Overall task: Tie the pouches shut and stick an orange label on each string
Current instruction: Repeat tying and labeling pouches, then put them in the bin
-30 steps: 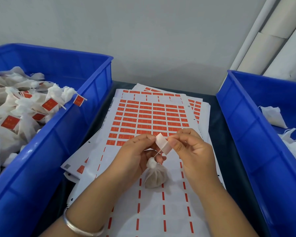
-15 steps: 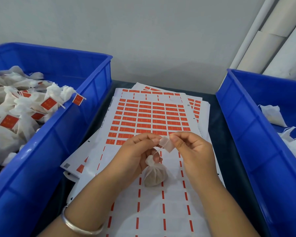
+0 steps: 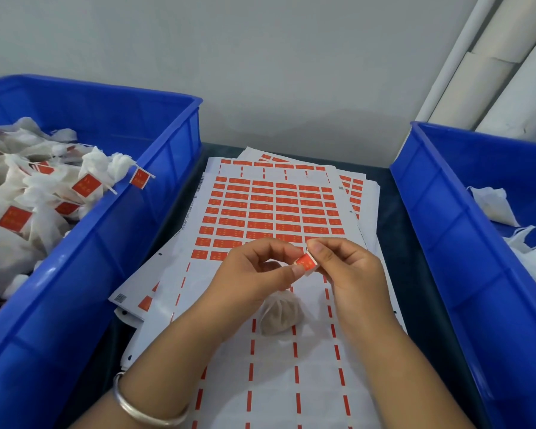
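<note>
Pinching the orange label (image 3: 305, 262) from both sides, the left hand (image 3: 254, 274) and right hand (image 3: 347, 270) meet above the label sheet (image 3: 270, 212). Left thumb and forefinger are curled onto the label's left edge; the right fingers (image 3: 317, 247) clamp its right edge. This two-sided hold probably serves to press the folded label together around the string, which is too thin to make out here. The tied pouch (image 3: 280, 315) sits just below the hands on the stripped part of the sheet, near enough for its string to reach the label. A blue bin (image 3: 155, 193) of labelled pouches stands at the left, and a second blue bin (image 3: 446, 218) at the right holds white pouches without visible labels. Both bin walls border the sheet closely, so sideways room is narrow; the free path is upward, then over the left rim.
</note>
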`<state>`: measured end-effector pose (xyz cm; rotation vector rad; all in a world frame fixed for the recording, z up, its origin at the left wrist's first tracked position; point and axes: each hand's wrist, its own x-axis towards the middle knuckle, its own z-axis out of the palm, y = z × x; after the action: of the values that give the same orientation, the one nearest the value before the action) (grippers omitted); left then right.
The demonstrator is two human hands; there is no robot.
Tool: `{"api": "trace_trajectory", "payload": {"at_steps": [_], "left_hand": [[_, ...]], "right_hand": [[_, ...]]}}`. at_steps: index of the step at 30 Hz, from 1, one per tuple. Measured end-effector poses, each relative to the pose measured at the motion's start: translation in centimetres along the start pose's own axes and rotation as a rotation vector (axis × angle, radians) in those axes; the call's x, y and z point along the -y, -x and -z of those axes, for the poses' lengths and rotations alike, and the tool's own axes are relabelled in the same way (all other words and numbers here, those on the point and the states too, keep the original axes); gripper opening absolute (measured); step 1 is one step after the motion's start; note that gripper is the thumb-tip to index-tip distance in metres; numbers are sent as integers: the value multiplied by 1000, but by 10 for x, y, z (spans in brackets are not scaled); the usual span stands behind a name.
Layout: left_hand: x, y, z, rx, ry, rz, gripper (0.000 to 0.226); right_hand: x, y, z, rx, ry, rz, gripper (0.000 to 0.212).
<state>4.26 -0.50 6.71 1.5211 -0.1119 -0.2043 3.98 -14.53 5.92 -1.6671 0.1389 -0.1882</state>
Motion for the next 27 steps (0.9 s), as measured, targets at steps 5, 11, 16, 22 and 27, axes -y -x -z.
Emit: {"api": "trace_trajectory", "payload": {"at_steps": [5, 11, 16, 22, 27], "left_hand": [[4, -1, 0, -28, -31, -51, 18], [8, -3, -1, -62, -94, -59, 18], [9, -5, 0, -89, -144, -58, 22], [11, -4, 3, -29, -107, -73, 18], [10, -7, 3, -112, -46, -35, 8]], "right_hand": [[-1, 0, -1, 22, -59, -34, 20], [-4, -2, -1, 36, -108, -53, 26], [-8, -4, -2, 58, -127, -77, 27], [-7, -4, -2, 104, -128, -39, 18], [-5, -2, -3, 135, -88, 22, 15]]}}
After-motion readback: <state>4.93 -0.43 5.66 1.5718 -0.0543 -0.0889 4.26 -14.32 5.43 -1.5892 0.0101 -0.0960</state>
